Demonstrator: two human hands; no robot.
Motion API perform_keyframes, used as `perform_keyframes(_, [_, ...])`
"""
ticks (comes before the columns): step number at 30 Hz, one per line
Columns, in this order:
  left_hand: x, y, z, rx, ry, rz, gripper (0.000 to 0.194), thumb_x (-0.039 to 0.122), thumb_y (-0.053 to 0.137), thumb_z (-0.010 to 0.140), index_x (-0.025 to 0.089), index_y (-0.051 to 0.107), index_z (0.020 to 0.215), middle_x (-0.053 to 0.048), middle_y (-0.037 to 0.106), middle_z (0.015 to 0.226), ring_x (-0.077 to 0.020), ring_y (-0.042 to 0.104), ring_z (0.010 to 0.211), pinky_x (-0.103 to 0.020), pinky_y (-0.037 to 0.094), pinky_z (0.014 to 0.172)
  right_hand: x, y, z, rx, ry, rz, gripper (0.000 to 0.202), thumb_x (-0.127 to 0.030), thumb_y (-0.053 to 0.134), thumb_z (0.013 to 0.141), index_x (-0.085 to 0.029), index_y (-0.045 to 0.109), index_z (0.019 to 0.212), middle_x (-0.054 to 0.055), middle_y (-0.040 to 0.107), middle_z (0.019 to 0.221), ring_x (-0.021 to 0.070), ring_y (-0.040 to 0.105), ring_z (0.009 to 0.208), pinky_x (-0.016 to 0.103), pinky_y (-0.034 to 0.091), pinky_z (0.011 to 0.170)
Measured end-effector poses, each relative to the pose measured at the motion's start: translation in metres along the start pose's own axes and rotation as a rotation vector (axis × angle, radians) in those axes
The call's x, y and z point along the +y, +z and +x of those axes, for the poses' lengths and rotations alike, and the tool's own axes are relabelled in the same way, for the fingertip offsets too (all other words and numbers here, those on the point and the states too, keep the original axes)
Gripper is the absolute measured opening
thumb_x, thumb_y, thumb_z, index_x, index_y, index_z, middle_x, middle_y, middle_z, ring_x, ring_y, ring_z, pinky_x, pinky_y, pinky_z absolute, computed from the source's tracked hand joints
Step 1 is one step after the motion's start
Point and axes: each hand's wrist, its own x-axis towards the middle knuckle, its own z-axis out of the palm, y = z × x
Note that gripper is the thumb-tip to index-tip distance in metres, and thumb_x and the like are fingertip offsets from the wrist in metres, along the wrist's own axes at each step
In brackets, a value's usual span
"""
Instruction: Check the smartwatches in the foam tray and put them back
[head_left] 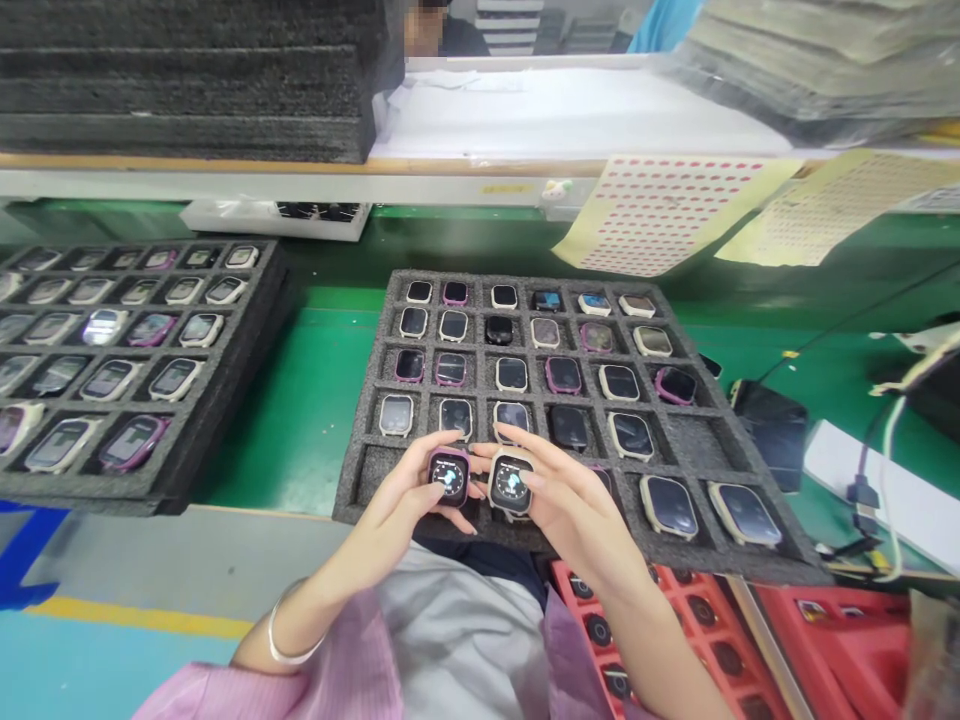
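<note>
My left hand (409, 490) is closed around a purple-framed smartwatch (450, 477), its thumb on the lit screen's lower edge. In my right hand (562, 490) is a cream-framed smartwatch (510, 482), its screen also lit with a round dial, and the thumb rests at the screen's right side. Both watches are strapless and held side by side, faces up, above the near edge of a dark grey foam tray (352, 420). The tray's square pockets hold many similar watch bodies with dark screens, in cream, purple and black. A few pockets near my hands are partly hidden.
At left stands a stack of foam trays (217, 400) with more watches. Red trays (701, 625) with round parts sit low at right, near cables (866, 500) and a white box (885, 490). Sticker sheets (667, 215) hang from the shelf (465, 165). A person (457, 35) is beyond.
</note>
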Motion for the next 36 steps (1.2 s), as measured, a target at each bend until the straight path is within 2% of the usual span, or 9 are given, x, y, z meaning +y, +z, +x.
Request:
perform_keyframes(13, [-0.003,-0.001,0.000,-0.018,0.024,0.037,0.037,0.020,0.045,0.092,0.024,0.044,0.129,-0.010,0.054,0.117,-0.0247,0.058,0.105,-0.038,0.059,0.076,0.003,-0.001,-0.001,0.001,-0.047,-0.073,0.042,-0.024,0.065,0.086,-0.025,0.057,0.127,0.010,0.066,0.121,0.0272,0.063,0.111,0.046,0.049,0.097])
perform_keyframes(20, [-0.006,-0.003,0.002,-0.028,0.053,0.021,0.036,0.019,0.047,0.092,0.025,0.048,0.127,-0.008,0.058,0.113,-0.0234,0.060,0.103,-0.035,0.060,0.075,0.006,-0.002,-0.002,0.013,-0.096,-0.213,0.041,-0.024,0.066,0.087,-0.026,0.057,0.127,0.009,0.066,0.122,0.0260,0.063,0.111,0.048,0.045,0.102])
perform_keyframes(24, [-0.006,-0.007,0.000,-0.042,0.073,-0.044,0.037,0.018,0.049,0.092,0.026,0.049,0.128,-0.007,0.061,0.110,-0.0234,0.060,0.103,-0.035,0.060,0.075,0.005,0.000,-0.004,-0.097,-0.121,-0.222,0.063,-0.018,0.074,0.078,-0.028,0.049,0.135,0.011,0.057,0.133,0.0273,0.057,0.119,0.049,0.041,0.106])
perform_keyframes(26, [-0.003,-0.010,-0.003,-0.041,0.061,-0.065,0.037,0.018,0.049,0.092,0.025,0.050,0.128,-0.008,0.061,0.113,-0.0243,0.059,0.106,-0.036,0.060,0.077,0.003,0.004,-0.005,-0.138,-0.130,-0.259,0.069,-0.015,0.073,0.079,-0.028,0.043,0.139,0.011,0.050,0.140,0.0274,0.052,0.125,0.049,0.039,0.107])
perform_keyframes(28, [0.001,-0.013,-0.006,-0.031,0.049,-0.062,0.037,0.018,0.050,0.092,0.024,0.050,0.128,-0.009,0.061,0.115,-0.0248,0.059,0.107,-0.036,0.060,0.078,0.001,0.008,-0.004,-0.162,-0.164,-0.398,0.065,-0.013,0.066,0.083,-0.028,0.040,0.141,0.011,0.048,0.141,0.0265,0.049,0.128,0.047,0.039,0.108])
perform_keyframes(32, [0.009,-0.019,-0.012,0.018,0.053,-0.009,0.035,0.020,0.052,0.092,0.023,0.050,0.126,-0.008,0.062,0.107,-0.0231,0.063,0.100,-0.032,0.060,0.074,0.000,0.017,0.006,-0.254,-0.320,-0.918,0.055,-0.013,0.058,0.087,-0.027,0.043,0.138,0.009,0.047,0.140,0.0248,0.046,0.130,0.043,0.040,0.108])
perform_keyframes(36, [0.015,-0.021,-0.014,0.051,0.054,0.009,0.031,0.022,0.055,0.091,0.022,0.052,0.122,-0.008,0.064,0.104,-0.0204,0.065,0.094,-0.028,0.061,0.070,0.004,0.020,0.016,-0.301,-0.455,-1.289,0.048,-0.016,0.050,0.093,-0.022,0.042,0.139,0.012,0.029,0.152,0.0268,0.030,0.139,0.046,0.034,0.112])
